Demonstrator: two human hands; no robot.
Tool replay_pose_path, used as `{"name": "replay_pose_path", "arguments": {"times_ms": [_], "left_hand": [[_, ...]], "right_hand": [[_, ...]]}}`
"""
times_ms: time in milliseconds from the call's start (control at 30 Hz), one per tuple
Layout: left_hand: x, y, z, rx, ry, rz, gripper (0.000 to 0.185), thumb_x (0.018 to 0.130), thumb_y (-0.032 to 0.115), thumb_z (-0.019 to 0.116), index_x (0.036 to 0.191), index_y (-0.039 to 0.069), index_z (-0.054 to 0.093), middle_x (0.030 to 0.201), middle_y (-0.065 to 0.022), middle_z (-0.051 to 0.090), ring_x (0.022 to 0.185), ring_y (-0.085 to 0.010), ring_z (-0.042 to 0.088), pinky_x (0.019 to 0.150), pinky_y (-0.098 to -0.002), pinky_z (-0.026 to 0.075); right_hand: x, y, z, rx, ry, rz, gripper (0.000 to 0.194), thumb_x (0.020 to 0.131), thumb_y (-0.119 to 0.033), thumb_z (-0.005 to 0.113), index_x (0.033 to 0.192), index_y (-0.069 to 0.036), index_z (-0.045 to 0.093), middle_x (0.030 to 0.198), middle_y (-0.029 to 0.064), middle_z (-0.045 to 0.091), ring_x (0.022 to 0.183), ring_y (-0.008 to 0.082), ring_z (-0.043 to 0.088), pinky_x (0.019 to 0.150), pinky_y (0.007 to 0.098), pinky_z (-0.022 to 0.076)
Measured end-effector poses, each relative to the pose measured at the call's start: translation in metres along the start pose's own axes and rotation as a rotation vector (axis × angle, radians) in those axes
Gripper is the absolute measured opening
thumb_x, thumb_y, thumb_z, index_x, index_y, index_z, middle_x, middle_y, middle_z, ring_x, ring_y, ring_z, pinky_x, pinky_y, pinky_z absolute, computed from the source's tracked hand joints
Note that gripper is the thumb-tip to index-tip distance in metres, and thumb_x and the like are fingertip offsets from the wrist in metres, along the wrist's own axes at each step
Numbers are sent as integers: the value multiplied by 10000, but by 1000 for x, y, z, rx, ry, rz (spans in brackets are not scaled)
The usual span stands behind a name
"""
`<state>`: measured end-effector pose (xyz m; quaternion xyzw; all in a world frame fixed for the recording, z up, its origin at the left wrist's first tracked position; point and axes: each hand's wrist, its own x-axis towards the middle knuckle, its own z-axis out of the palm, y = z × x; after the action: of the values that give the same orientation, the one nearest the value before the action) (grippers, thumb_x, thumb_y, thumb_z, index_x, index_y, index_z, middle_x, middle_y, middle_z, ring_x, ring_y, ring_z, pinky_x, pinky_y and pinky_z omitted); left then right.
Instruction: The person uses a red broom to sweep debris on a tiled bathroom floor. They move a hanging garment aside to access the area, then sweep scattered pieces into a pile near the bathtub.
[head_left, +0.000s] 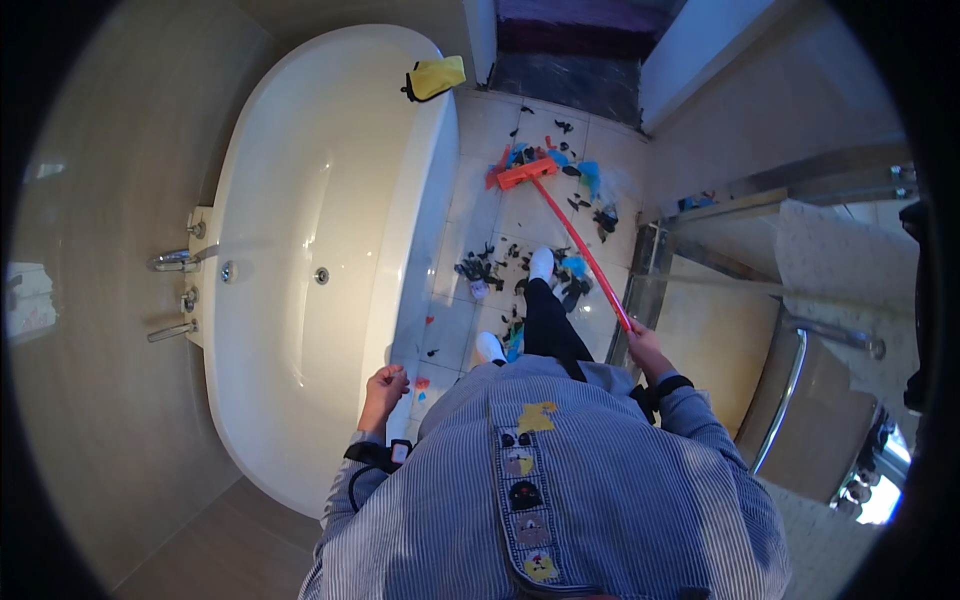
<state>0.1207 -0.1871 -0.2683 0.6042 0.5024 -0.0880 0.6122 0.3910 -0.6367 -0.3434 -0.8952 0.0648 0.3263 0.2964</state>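
My right hand (646, 346) grips the upper end of the red handle of a broom (581, 244). The broom's orange-red head (528, 173) rests on the tiled floor, against a pile of blue, red and dark scraps (590, 177). My left hand (387, 384) is beside the bathtub's near rim with its fingers curled; nothing is plainly seen in it. Dark scraps (480, 268) lie about my white shoes (541, 264), with a blue scrap (574, 265) near the forward foot. A small red scrap (422, 382) lies on the floor near my left hand.
A white bathtub (409, 247) fills the left side, with a yellow cloth (437, 77) over its far rim. Metal taps (176, 261) stand at its outer edge. A doorway with a dark stone threshold (568, 86) lies ahead. At right are a glass panel and a curved metal handle (784, 401).
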Motion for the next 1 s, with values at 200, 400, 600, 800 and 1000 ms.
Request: {"name": "replay_pose_path", "arguments": {"times_ms": [200, 400, 600, 800, 1000], "left_hand": [[-1, 66, 30, 49, 98, -224, 260, 776, 176, 592, 984, 27, 552, 726, -82, 609, 571, -120, 579, 480, -217, 433], [26, 151, 70, 73, 88, -136, 261, 787, 165, 575, 1011, 34, 544, 744, -76, 611, 615, -122, 586, 520, -222, 446], [65, 206, 94, 201, 19, -158, 270, 790, 171, 574, 1017, 30, 540, 750, -75, 610, 617, -127, 587, 524, -231, 445], [133, 253, 114, 408, -161, -91, 285, 791, 201, 573, 1017, 30, 545, 745, -79, 612, 611, -135, 591, 521, -236, 446], [207, 317, 153, 516, -377, 10, 298, 790, 192, 574, 1029, 18, 538, 762, -84, 612, 618, -134, 589, 541, -231, 447]], "right_hand": [[100, -126, -44, -21, -76, -31, 312, 824, -231, 416, 1107, -199, 543, 665, 138, 578, 516, 239, 562, 466, 344, 457], [171, -183, -81, 45, -138, 115, 349, 832, -243, 407, 1173, -240, 483, 602, 102, 544, 456, 206, 529, 400, 326, 431], [149, -113, -102, 180, -105, 131, 341, 834, -239, 414, 1169, -220, 475, 644, 122, 562, 509, 232, 550, 459, 357, 450], [22, -59, -115, 250, -93, 331, 327, 840, -196, 430, 1148, -100, 481, 823, 147, 599, 783, 222, 583, 662, 314, 448], [-82, -43, -83, 301, -17, 311, 369, 853, -170, 444, 1220, -142, 441, 698, 67, 561, 624, 164, 550, 573, 280, 451]]}}
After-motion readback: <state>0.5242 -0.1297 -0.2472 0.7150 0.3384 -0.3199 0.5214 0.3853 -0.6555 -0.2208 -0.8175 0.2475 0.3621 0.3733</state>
